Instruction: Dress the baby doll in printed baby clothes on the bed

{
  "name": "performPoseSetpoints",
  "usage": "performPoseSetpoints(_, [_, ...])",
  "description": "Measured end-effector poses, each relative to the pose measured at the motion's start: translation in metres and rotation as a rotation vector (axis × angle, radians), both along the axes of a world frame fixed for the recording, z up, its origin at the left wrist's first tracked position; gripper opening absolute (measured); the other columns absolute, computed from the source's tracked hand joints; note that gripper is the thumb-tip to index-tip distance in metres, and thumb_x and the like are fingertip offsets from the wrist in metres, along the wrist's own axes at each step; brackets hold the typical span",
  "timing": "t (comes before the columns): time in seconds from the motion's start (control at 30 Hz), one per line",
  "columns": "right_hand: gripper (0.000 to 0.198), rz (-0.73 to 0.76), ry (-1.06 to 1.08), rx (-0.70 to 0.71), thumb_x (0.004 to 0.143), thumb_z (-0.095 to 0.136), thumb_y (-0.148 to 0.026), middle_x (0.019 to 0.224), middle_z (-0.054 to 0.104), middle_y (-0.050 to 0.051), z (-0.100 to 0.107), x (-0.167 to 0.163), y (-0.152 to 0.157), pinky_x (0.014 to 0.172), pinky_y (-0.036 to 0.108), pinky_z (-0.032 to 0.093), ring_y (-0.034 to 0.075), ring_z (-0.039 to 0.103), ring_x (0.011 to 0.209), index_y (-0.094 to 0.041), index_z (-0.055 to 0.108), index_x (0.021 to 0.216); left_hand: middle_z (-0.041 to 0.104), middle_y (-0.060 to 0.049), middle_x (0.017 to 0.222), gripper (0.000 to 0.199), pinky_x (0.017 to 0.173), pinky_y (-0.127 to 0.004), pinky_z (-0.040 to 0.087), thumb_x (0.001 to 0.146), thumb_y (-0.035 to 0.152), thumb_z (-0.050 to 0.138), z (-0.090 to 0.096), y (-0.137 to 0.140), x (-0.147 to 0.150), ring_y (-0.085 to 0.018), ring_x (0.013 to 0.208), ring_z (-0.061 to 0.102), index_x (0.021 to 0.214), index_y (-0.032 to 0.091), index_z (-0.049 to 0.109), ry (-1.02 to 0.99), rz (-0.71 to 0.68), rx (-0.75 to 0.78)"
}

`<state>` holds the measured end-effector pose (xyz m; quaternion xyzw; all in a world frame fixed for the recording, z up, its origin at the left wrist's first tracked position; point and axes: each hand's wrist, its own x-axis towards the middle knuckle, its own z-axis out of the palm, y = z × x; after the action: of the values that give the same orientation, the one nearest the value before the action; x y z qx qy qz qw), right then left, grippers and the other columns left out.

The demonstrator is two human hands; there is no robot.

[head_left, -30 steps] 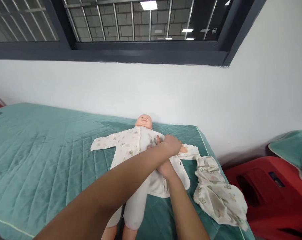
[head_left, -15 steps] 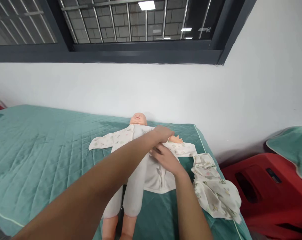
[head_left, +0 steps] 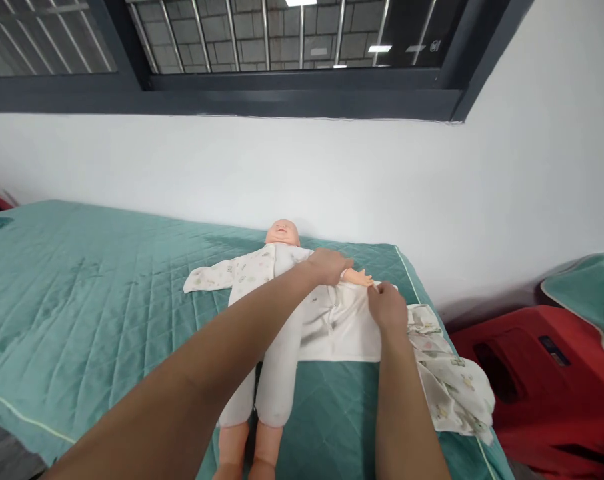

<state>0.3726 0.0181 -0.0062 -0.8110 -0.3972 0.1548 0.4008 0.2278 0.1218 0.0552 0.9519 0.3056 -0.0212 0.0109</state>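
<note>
A baby doll (head_left: 282, 347) with a white cloth body lies face up, its head toward the wall. One doll arm is inside a sleeve of a white printed baby shirt (head_left: 252, 270); the other arm is bare, its small hand (head_left: 362, 277) pointing right. My left hand (head_left: 329, 265) reaches across the doll's chest and is closed around the bare arm. Just right of the doll's fingers, my right hand (head_left: 388, 307) is closed on the shirt's edge, drawing the cloth out flat. My right fingertips are partly hidden.
Crumpled printed baby clothing (head_left: 449, 373) lies by the right edge of the green quilted bed cover (head_left: 107, 300). Beyond that edge stands a red plastic stool (head_left: 537, 373) with green cloth on it. A white wall (head_left: 182, 167) and barred window are behind.
My right hand has moved from beside my left hand out to the right, taking the shirt's edge with it. The shirt is spread wider. My left hand stays on the doll's arm.
</note>
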Motion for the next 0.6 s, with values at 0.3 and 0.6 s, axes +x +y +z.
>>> performPoseSetpoints(0.3, [0.026, -0.231, 0.332, 0.484, 0.073, 0.052, -0.040, 0.059, 0.030, -0.009, -0.002, 0.011, 0.010, 0.052, 0.026, 0.036, 0.012, 0.033, 0.055, -0.026, 0.030, 0.070, 0.074, -0.010, 0.098, 0.025, 0.077, -0.035, 0.042, 0.082, 0.016, 0.060, -0.002, -0.013, -0.007, -0.025, 0.083, 0.066, 0.105, 0.019, 0.068, 0.040, -0.067, 0.060])
performPoseSetpoints(0.6, [0.039, -0.112, 0.749, 0.891, 0.068, 0.073, -0.041, 0.061, 0.038, -0.009, 0.018, 0.004, 0.006, 0.055, 0.024, 0.036, 0.009, 0.039, 0.058, -0.023, 0.038, 0.069, 0.075, -0.012, 0.096, 0.019, 0.078, -0.039, 0.042, 0.084, 0.022, 0.059, 0.007, -0.022, -0.009, -0.028, 0.090, 0.068, 0.097, 0.022, 0.074, 0.144, -0.085, 0.099])
